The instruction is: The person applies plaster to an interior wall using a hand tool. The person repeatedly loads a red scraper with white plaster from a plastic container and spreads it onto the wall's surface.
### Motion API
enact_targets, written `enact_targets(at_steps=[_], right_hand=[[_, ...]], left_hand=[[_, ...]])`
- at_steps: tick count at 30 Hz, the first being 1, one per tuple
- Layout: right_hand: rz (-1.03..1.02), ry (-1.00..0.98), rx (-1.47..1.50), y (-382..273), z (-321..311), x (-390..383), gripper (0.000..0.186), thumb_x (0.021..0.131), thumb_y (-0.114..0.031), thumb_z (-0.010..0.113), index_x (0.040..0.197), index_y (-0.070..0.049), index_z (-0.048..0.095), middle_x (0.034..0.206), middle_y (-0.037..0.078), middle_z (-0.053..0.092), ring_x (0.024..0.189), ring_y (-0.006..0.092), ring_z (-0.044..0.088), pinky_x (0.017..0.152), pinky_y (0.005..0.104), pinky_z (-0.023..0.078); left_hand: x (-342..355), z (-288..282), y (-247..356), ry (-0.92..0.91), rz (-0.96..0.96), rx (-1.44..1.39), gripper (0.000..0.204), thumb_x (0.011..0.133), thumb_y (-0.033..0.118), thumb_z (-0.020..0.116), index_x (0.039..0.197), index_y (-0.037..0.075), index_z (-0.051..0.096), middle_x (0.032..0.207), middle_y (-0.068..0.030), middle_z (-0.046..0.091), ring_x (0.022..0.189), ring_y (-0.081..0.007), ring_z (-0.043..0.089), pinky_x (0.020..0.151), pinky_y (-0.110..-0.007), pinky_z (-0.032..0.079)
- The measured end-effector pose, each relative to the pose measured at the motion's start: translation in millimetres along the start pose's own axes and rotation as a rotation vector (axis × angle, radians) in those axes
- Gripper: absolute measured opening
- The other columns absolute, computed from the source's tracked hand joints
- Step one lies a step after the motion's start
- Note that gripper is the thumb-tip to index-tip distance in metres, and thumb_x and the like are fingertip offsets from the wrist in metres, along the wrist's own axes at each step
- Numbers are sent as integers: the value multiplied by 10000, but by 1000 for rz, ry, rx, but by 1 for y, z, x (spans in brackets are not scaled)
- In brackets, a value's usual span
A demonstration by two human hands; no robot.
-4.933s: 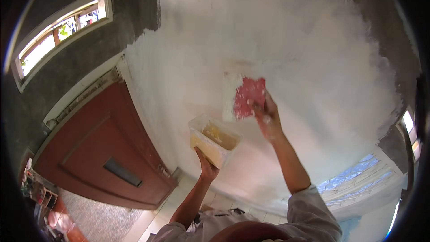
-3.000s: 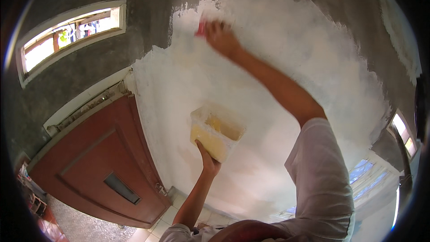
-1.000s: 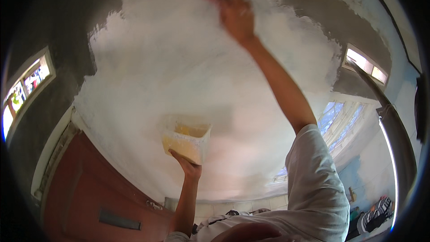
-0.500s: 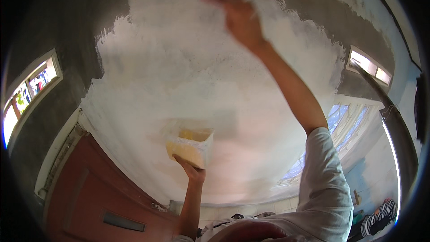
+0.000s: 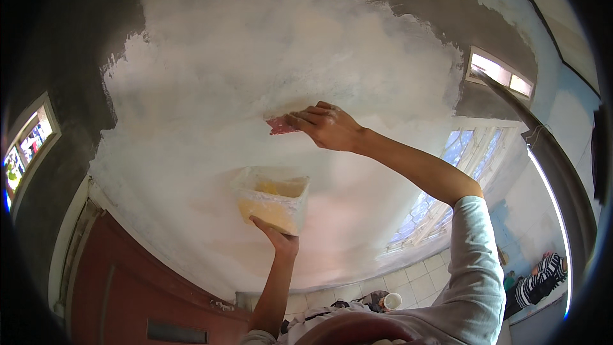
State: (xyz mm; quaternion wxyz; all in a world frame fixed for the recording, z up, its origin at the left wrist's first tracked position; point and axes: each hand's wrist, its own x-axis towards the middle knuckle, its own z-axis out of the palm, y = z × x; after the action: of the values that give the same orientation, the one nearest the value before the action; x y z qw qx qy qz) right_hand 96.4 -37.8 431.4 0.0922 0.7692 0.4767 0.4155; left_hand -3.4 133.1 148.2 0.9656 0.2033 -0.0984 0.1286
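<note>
The right hand [image 5: 329,126] presses a red pad [image 5: 281,126] flat to the white ceiling [image 5: 268,45], fingers gripping it. The left hand [image 5: 278,237] clasps a plastic tub [image 5: 273,199] from below, apart from the pad.

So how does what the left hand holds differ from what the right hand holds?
The left hand grips a yellowish plastic tub from below, held clear of the ceiling; the right hand presses a small red pad flat against the white-coated ceiling. The tub is bulky and open-topped; the pad is thin and mostly hidden by fingers. Both are smeared with white coating.
</note>
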Motion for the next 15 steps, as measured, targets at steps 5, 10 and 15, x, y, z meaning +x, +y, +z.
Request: enact_targets(at_steps=[5,10,15], right_hand=[[265,623,-173,85,-91,50,588,812,131,540,1315,-132,693,1328,86,702,1136,300,697,902,399,552],[418,622,-141,103,-95,86,504,880,50,575,1347,-117,664,1229,104,732,1020,288,719,852,396,567],[-160,338,-393,-20,23,60,351,931,-152,660,1242,7,697,1273,175,714,1114,278,714,834,399,581]], left_hand=[[-7,5,-4,95,26,11,904,978,802,354,1648,224,172,1653,15,280,1517,-201,282,1264,-389,247],[-9,7,-3,84,83,60,923,966,817,361,1644,218,179,1642,19,292,1506,-194,296,1252,-383,269],[-13,-3,8,110,44,-21,903,973,804,375,1635,213,206,1626,2,317,1485,-203,331,1237,-383,290]])
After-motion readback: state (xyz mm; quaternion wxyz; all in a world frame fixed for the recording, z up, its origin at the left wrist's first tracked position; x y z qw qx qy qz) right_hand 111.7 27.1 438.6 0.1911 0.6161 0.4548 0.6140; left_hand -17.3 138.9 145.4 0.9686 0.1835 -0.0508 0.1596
